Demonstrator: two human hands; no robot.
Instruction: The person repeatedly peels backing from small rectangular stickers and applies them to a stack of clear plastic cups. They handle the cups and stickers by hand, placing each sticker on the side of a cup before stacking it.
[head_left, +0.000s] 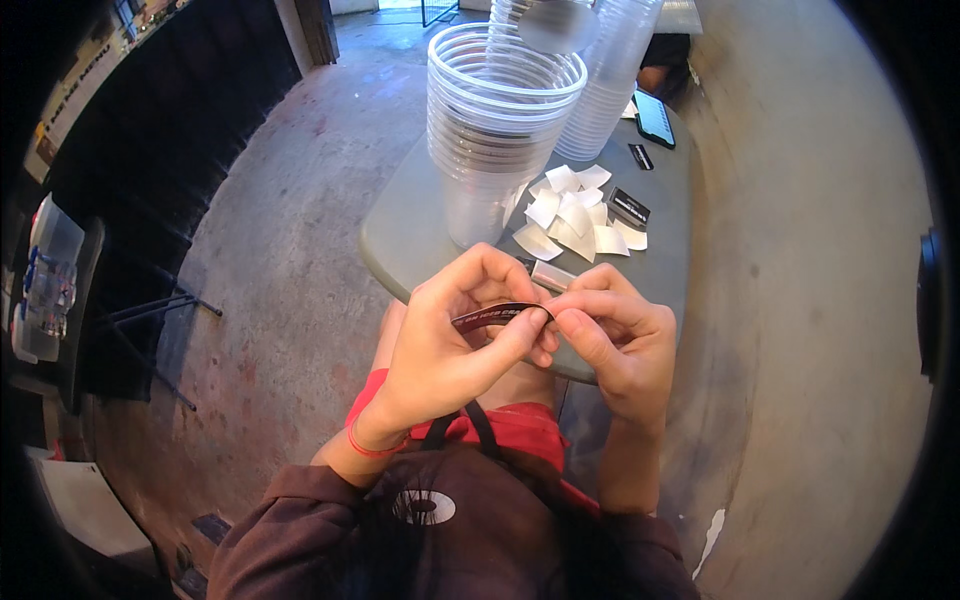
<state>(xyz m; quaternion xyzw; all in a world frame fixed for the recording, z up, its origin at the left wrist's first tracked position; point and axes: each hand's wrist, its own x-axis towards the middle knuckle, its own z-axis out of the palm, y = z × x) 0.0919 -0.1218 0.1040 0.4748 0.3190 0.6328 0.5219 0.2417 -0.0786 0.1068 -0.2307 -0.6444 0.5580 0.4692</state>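
Observation:
Between thumb and fingers, my left hand holds a dark printed sticker strip, which curves across the palm. My right hand pinches at the strip's right end, its fingertips meeting those of the left. Just beyond the hands stands a tall stack of nested clear plastic cups, with another cup stack behind it. White paper pieces lie in a loose pile on the grey table. Beside the pile is a small stack of black labels. A small clear and black object lies partly behind my fingers.
A phone with its screen lit lies at the table's far right, near a single black label. Part of another person shows beyond. On the left is a black table bearing clear plastic containers. A wall runs along the right.

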